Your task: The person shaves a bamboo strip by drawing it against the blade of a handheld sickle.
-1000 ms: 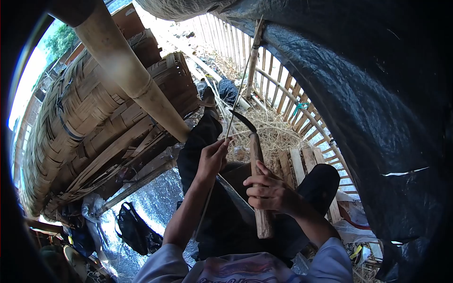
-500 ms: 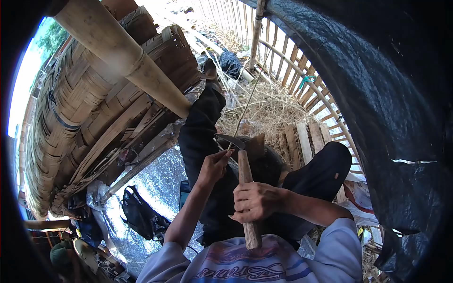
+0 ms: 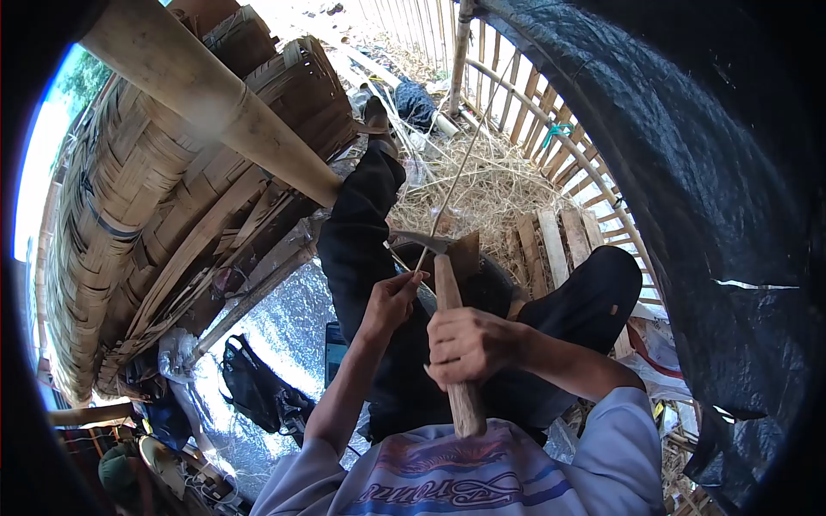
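Note:
My right hand (image 3: 471, 346) is wrapped round the thick wooden handle of a curved knife (image 3: 447, 284). Its dark, hooked blade (image 3: 422, 240) points left and crosses a long, thin bamboo strip (image 3: 456, 182); whether the edge bites into it is too small to tell. Between thumb and fingertips, my left hand (image 3: 392, 301) pinches the strip just on my side of the blade. From there the strip runs forward, away from me. Both hands are above my lap, between my bent legs in dark trousers (image 3: 360, 215).
To the left, large rolls of woven bamboo matting (image 3: 129, 163) lie by a thick bamboo pole (image 3: 206, 95). A black bag (image 3: 258, 387) rests on a silvery sheet (image 3: 297, 314). Ahead are straw shavings (image 3: 499, 185) and wooden slats (image 3: 552, 245). Dark tarpaulin (image 3: 688, 172) hangs at right. Another person's green cap (image 3: 119, 469) shows lower left.
My right hand and the knife have shifted slightly forward, away from my body, with the blade farther along the strip. My left hand keeps its pinch in nearly the same place.

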Tool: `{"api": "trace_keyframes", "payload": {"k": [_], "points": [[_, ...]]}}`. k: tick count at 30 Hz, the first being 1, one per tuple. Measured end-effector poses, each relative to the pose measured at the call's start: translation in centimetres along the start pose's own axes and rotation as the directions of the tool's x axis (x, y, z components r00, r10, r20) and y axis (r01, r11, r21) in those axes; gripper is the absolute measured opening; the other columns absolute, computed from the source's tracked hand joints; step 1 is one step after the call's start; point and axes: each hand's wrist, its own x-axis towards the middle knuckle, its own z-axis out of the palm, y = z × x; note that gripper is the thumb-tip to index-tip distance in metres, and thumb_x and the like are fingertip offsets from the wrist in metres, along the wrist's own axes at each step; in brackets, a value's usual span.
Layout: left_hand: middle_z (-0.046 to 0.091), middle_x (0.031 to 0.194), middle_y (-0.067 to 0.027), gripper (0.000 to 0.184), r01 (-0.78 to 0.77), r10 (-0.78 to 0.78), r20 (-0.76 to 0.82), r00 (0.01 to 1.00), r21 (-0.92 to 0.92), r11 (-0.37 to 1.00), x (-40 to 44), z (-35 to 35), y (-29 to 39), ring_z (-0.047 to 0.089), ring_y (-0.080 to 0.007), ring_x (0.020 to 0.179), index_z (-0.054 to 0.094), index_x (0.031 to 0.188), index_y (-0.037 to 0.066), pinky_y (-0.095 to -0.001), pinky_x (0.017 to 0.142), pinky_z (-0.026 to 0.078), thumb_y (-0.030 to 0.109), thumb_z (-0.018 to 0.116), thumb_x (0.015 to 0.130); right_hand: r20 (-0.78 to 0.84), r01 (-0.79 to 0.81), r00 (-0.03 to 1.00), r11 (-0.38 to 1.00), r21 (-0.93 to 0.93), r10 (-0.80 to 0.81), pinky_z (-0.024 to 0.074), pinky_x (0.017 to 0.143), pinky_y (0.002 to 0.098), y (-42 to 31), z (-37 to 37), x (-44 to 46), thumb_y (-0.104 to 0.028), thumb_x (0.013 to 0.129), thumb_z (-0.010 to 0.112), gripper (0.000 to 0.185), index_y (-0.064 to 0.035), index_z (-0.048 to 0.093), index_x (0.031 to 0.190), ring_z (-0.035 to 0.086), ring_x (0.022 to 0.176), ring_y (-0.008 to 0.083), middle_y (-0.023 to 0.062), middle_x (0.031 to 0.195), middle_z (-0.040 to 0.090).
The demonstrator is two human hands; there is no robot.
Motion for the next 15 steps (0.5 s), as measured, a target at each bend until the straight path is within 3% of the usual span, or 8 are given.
{"api": "trace_keyframes", "payload": {"k": [2,5,9,13,15], "points": [[0.043,0.058,0.0085,0.027,0.001,-0.001,-0.013,1.0,-0.015,1.0,0.0,0.0,0.5,0.035,-0.0002,0.045,0.067,0.11,0.002,-0.0195,0.041,0.025,0.024,0.057,0.097,0.007,0.023,1.0,0.997,0.068,-0.023,0.0518,0.069,0.0357,-0.7,0.1,0.1,-0.017,0.067,0.076,0.021,-0.0069,0.058,0.074,0.06,0.068,0.0189,-0.0004,0.07,0.055],[0.043,0.057,0.0087,0.027,-0.005,0.005,-0.024,1.0,0.002,1.0,-0.4,0.5,0.3,0.035,-0.0001,0.045,0.067,0.11,0.002,-0.0192,0.041,0.025,0.023,0.057,0.097,0.021,-0.013,1.0,0.993,-0.115,0.016,0.0521,0.067,0.0354,1.3,-1.1,-0.7,-0.019,0.069,0.076,0.022,-0.007,0.058,0.073,0.059,0.066,0.0186,-0.0006,0.069,0.055],[0.04,0.057,0.0093,0.027,-0.015,0.015,-0.043,0.999,-0.013,1.0,-0.4,0.3,0.6,0.033,0.0001,0.045,0.067,0.109,0.002,-0.0191,0.041,0.024,0.024,0.056,0.098,-0.025,0.038,0.999,0.996,0.076,-0.036,0.0515,0.068,0.0357,-0.6,-1.0,0.2,-0.02,0.068,0.075,0.022,-0.0066,0.058,0.074,0.059,0.067,0.0189,0.0002,0.07,0.056],[0.042,0.063,0.008,0.028,-0.005,0.005,-0.012,1.0,-0.002,1.0,-0.8,0.4,0.5,0.032,0.0004,0.046,0.063,0.111,-0.001,-0.0192,0.041,0.02,0.022,0.056,0.098,-0.002,-0.014,1.0,0.999,-0.051,0.014,0.0516,0.066,0.0347,1.4,-1.7,-0.7,-0.019,0.068,0.076,0.022,-0.0071,0.058,0.072,0.06,0.067,0.0187,0.0,0.07,0.056],[0.04,0.061,0.0085,0.028,0.002,-0.002,-0.025,1.0,-0.013,1.0,-1.0,0.6,0.0,0.032,0.0001,0.045,0.065,0.11,0.0,-0.0193,0.041,0.021,0.023,0.056,0.098,-0.029,-0.007,1.0,1.0,-0.023,0.006,0.0515,0.067,0.0351,0.8,-1.7,-0.6,-0.02,0.068,0.076,0.022,-0.0071,0.059,0.072,0.06,0.067,0.0187,0.0001,0.07,0.056]]}}
